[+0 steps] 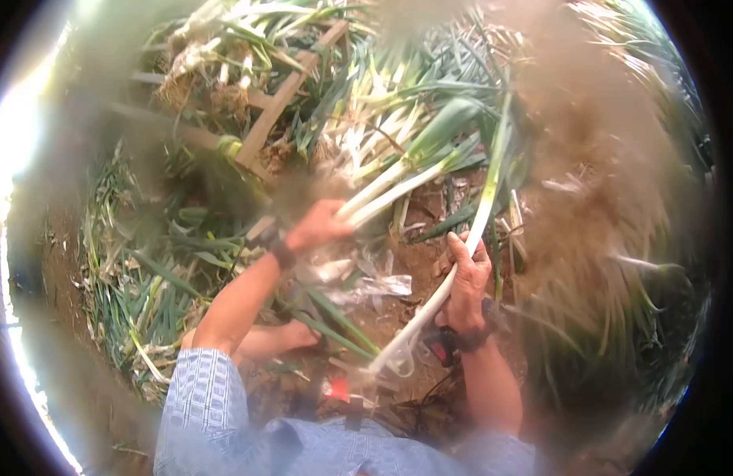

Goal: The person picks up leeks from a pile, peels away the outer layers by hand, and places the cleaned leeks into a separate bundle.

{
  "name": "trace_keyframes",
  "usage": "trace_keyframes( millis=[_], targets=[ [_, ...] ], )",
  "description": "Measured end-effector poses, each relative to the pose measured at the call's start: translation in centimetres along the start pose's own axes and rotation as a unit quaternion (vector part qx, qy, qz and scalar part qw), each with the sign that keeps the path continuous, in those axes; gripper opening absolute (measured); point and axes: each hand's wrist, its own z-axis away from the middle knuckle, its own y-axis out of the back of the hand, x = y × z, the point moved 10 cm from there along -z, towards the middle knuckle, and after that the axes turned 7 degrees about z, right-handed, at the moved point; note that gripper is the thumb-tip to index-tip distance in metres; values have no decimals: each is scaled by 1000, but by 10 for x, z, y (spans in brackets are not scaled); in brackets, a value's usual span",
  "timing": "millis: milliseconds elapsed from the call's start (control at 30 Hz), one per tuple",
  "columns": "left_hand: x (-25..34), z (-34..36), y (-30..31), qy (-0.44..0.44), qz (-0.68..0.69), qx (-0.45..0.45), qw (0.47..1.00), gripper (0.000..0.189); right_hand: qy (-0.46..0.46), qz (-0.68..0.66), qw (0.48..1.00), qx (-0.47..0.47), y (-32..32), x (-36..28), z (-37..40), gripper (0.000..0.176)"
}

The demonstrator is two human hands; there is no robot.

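My left hand [319, 224] is closed around the white ends of two leeks [388, 186], whose green tops point up and to the right. A single long leek [490, 194] lies in my right hand [466, 284], gripped by the thumb and fingers around its white shank. Its pale lower end [390, 355] slants down towards my lap, and its green leaves reach up to the back. Crumpled clear plastic [382, 285] sits on the soil between my hands. A dark band circles each wrist.
More leeks [374, 103] are heaped ahead, beside a wooden frame [275, 115] with rooted leeks behind it. Green trimmings [156, 289] cover the ground at left. A large leek pile [612, 317] stands at right, partly hidden by blur on the lens.
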Motion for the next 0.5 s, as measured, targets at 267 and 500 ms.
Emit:
trace_keyframes(
  millis=[267,500],
  targets=[
    [69,70,-47,-39,77,-43,995,36,25,-117,993,-21,-18,-15,-37,41],
    [22,103,-83,61,145,-71,985,41,-14,-171,972,-162,-66,-12,-14,39]
  ],
)
